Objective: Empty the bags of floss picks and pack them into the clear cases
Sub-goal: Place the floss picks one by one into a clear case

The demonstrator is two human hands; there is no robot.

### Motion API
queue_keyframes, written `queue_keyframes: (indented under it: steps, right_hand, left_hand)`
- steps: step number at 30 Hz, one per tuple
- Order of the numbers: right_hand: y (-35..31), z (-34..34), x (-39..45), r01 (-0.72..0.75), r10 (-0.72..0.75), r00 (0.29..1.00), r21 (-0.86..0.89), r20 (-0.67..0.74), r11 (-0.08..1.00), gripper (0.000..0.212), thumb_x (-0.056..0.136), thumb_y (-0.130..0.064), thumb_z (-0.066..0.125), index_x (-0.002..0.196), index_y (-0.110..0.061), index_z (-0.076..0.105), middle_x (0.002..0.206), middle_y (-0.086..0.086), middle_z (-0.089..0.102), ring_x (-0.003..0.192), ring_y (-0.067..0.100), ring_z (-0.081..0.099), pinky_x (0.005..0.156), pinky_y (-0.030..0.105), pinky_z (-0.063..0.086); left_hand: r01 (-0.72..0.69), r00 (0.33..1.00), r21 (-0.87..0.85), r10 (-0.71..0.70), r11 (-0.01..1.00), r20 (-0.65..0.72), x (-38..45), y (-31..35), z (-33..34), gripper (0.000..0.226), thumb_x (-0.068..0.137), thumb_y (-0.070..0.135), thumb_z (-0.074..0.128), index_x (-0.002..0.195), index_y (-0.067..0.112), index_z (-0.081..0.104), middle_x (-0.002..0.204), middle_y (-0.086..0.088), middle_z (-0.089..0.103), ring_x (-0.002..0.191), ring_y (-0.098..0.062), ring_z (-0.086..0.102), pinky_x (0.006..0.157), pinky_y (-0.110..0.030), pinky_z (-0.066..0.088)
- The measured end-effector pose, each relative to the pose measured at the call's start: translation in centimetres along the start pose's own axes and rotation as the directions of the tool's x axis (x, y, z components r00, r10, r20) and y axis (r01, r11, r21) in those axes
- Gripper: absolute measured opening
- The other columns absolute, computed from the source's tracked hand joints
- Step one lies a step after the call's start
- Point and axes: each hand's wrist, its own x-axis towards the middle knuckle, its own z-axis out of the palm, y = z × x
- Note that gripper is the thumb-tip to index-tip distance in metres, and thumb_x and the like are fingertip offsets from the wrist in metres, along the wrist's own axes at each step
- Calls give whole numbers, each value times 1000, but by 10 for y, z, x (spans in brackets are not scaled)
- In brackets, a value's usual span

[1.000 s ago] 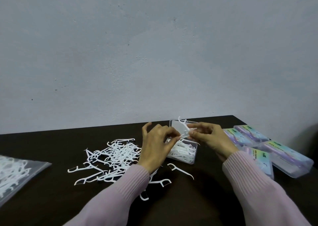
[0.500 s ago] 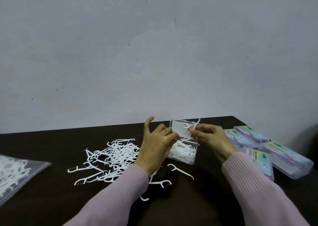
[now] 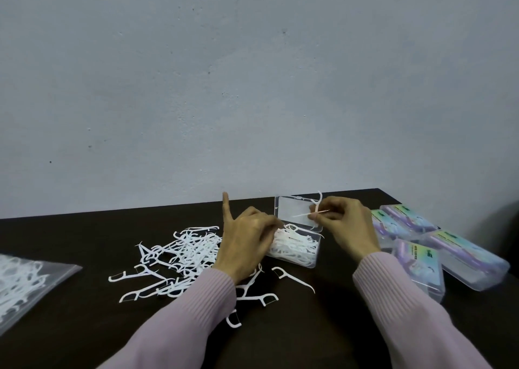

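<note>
An open clear case (image 3: 311, 260) with white floss picks in it lies on the dark table (image 3: 84, 228), its lid (image 3: 292, 210) standing upright. My right hand (image 3: 345, 225) pinches a few floss picks (image 3: 316, 208) in front of the lid, above the case. My left hand (image 3: 247, 242) has curled fingers at the case's left rim, touching the picks inside, with the little finger raised; blur hides whether it grips anything. Left of the case lies a pile of loose floss picks (image 3: 188, 250).
A clear bag (image 3: 25, 281) with picks inside lies at the left edge. Several closed, filled cases with coloured labels (image 3: 418, 267) sit at the right, near the table's corner. Single picks (image 3: 292, 278) lie in front of the open case. A wall rises behind the table.
My left hand let go of the picks held between both hands and dropped to the case's left rim. My right hand kept the picks and turned them in front of the lid.
</note>
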Motion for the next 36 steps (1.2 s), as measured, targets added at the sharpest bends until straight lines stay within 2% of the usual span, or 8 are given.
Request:
queue_keyframes:
  steps: [3, 6, 9, 13, 17, 20, 24, 36]
  right_hand:
    - [-1, 4, 0, 1, -1, 1000, 22, 10, 1000, 27, 74, -5, 74, 91, -21, 61, 85, -3, 65, 72, 1, 62, 55, 7, 47]
    - [0, 11, -2, 18, -18, 1000, 0, 23, 1000, 21, 75, -6, 73, 87, -18, 61, 81, -6, 63, 71, 0, 60, 57, 8, 49]
    - [2, 16, -4, 93, -86, 994, -118, 68, 989, 19, 78, -10, 72, 88, -22, 62, 88, -2, 66, 74, 2, 62, 71, 16, 54]
    - [2, 17, -5, 219, -181, 971, -269, 159, 938, 14, 81, -15, 70, 92, -24, 67, 101, -6, 57, 69, 0, 55, 68, 10, 43]
    - [-4, 9, -5, 248, -201, 966, -365, 162, 897, 15, 85, -22, 66, 100, -24, 68, 96, -6, 58, 74, 2, 51, 80, 25, 49]
    - [-5, 5, -6, 267, -186, 961, -526, 203, 808, 17, 88, -30, 61, 104, -32, 64, 100, -10, 64, 90, 5, 55, 100, 33, 34]
    - [-3, 12, -9, 315, -182, 947, -643, 266, 698, 22, 91, -37, 54, 112, -34, 62, 114, -11, 60, 109, 8, 49, 102, 35, 23]
    - [-1, 15, -9, 328, -165, 938, -622, 306, 711, 20, 93, -27, 54, 110, -33, 63, 117, -11, 61, 108, 8, 53, 105, 32, 22]
  left_hand:
    - [146, 989, -142, -146, 979, 12, 2, -6, 3, 14, 91, 24, 57, 98, 32, 66, 91, 19, 64, 87, 4, 51, 116, -44, 14]
    - [294, 955, -419, -286, 859, 82, 3, -9, 6, 16, 90, 15, 59, 100, 25, 66, 95, 12, 67, 89, -1, 61, 87, -27, 51]
    - [369, 929, -477, -337, 798, 155, 3, -10, 7, 21, 90, 11, 58, 108, 21, 64, 101, 7, 66, 91, -1, 60, 79, -14, 49]
    - [402, 913, -496, -292, 770, 286, 0, -6, 6, 37, 92, 13, 57, 129, 20, 53, 116, 5, 62, 98, -2, 58, 82, -12, 46]
    - [412, 902, -546, -241, 730, 359, -1, -2, 5, 52, 95, 7, 50, 143, 21, 35, 124, 4, 56, 107, -5, 53, 83, -8, 45]
    - [434, 896, -543, -283, 719, 343, -1, -2, 7, 49, 95, 6, 49, 141, 18, 35, 119, -1, 61, 102, -6, 57, 80, -10, 46]
    - [432, 900, -545, -308, 719, 307, -2, -3, 8, 41, 93, 6, 51, 132, 16, 45, 105, 2, 64, 88, -3, 59, 71, -6, 47]
    - [417, 907, -531, -308, 737, 286, -5, -4, 12, 34, 91, 5, 53, 124, 15, 50, 99, 4, 64, 80, -1, 58, 71, -7, 46]
